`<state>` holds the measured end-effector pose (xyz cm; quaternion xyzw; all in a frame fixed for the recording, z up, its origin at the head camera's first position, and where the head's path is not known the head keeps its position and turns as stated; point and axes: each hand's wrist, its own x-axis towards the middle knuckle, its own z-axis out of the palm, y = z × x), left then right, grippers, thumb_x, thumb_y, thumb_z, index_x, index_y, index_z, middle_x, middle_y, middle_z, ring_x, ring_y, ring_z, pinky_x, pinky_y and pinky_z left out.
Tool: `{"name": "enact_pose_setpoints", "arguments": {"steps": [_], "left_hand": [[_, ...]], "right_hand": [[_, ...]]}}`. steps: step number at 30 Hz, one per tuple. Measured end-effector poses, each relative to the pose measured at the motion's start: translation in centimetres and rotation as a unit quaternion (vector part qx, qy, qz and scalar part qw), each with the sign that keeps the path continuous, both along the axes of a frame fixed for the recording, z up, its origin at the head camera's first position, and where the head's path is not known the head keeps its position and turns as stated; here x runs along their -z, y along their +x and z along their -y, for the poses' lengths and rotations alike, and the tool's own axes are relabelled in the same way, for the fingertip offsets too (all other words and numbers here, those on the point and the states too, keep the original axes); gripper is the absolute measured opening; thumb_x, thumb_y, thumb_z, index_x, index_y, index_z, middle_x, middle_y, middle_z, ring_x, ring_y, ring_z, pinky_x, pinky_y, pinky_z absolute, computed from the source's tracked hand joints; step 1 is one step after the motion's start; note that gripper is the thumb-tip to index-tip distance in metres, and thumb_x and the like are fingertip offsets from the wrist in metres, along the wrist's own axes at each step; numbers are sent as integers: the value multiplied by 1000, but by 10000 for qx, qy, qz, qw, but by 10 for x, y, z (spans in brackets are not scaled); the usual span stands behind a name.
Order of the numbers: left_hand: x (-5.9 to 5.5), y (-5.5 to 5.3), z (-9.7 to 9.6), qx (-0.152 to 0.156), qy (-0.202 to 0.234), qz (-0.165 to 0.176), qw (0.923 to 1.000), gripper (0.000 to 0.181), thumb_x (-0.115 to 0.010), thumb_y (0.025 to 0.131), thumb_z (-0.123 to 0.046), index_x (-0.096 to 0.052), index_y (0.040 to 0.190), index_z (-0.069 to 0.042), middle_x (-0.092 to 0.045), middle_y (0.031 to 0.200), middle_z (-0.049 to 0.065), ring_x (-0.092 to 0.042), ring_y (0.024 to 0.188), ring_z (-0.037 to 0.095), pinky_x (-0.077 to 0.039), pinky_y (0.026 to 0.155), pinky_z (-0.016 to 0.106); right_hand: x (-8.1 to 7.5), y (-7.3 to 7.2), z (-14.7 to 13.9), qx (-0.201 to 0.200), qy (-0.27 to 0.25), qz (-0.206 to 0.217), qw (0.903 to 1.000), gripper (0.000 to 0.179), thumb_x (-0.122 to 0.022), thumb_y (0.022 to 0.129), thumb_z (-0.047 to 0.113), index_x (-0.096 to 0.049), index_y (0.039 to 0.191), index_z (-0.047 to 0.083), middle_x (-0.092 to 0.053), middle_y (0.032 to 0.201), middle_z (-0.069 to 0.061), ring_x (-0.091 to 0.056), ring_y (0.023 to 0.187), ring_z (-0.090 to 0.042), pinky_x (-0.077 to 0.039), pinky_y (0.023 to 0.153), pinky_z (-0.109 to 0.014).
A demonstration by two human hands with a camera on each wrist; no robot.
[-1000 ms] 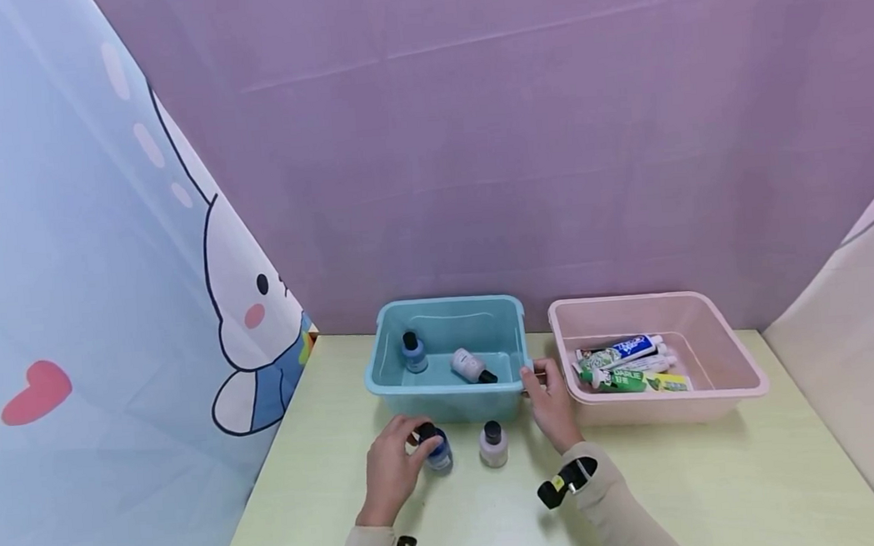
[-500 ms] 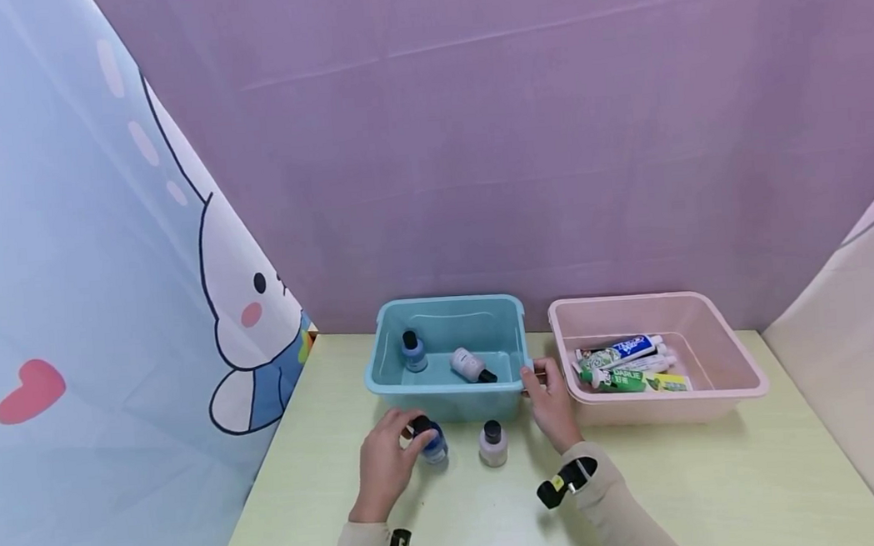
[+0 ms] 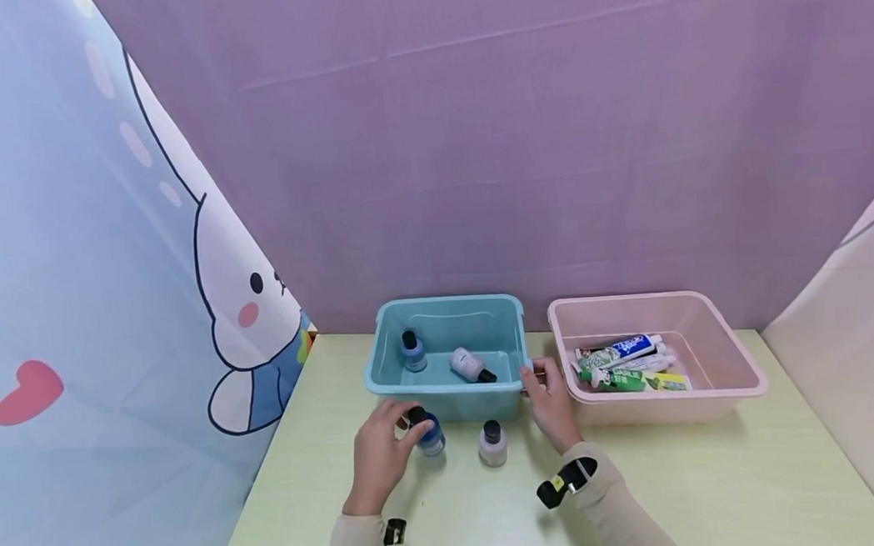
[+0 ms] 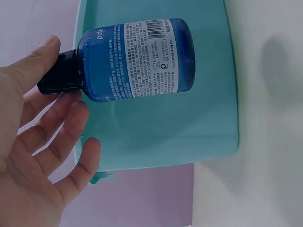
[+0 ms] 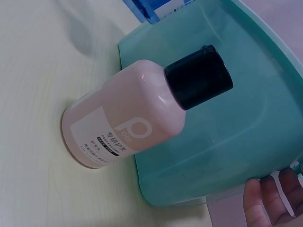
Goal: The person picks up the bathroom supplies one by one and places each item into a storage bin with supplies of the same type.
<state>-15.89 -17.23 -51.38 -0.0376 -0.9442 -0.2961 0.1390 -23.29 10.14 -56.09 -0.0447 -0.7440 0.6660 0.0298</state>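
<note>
My left hand [image 3: 379, 456] pinches a blue bottle [image 3: 432, 437] by its black cap [image 4: 59, 73], thumb on one side and fingertips on the other. The bottle hangs close to the front wall of a teal bin [image 3: 460, 405], its shadow apart from it in the left wrist view. At the bin's front right corner, my right hand [image 3: 552, 404] grips the rim, thumb on top. A pale pink bottle [image 5: 123, 118] with a black cap stands upright on the table between my hands. Inside the bin, a blue bottle [image 3: 414, 356] stands upright and a pale bottle [image 3: 468, 363] lies on its side.
To the right of the teal bin stands a pink bin [image 3: 663, 411] holding several toothpaste tubes [image 3: 624, 380]. A purple cloth [image 3: 505, 152] hangs behind both bins. A printed blue curtain [image 3: 85, 286] borders the table [image 3: 721, 489] on the left.
My left hand has carried the blue bottle slightly left and up toward the teal bin. My right hand and the pale pink bottle have stayed in place.
</note>
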Motion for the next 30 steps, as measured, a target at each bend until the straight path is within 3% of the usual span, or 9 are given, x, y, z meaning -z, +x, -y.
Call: {"name": "enact_pose_setpoints", "arguments": {"steps": [8,17,30], "left_hand": [[-6,-2,0,46,-12,-43,10000,34,-79,86,-45,-74,111,-23,-67,100,-8,-61,87,8,-53,73,27],[-13,-3,0,138,-176,-366,9991,36,-81,83,-46,-73,108,-21,-66,95,-8,-62,84,8,-52,68,25],[-38,-5,-1,288,-384,-377,9981,40,-79,85,-46,-74,111,-17,-65,94,-4,-65,86,18,-53,68,26]], "right_hand": [[-1,1,0,22,-44,-52,10000,29,-50,109,28,-50,128,7,-54,124,-15,-55,110,-25,-55,99,-51],[-2,2,0,-63,-22,37,10000,34,-49,109,33,-49,131,7,-53,128,-15,-54,114,-27,-54,101,-49],[-3,2,-1,-53,26,-49,10000,32,-49,109,31,-50,130,6,-54,126,-16,-55,113,-29,-55,100,-49]]}}
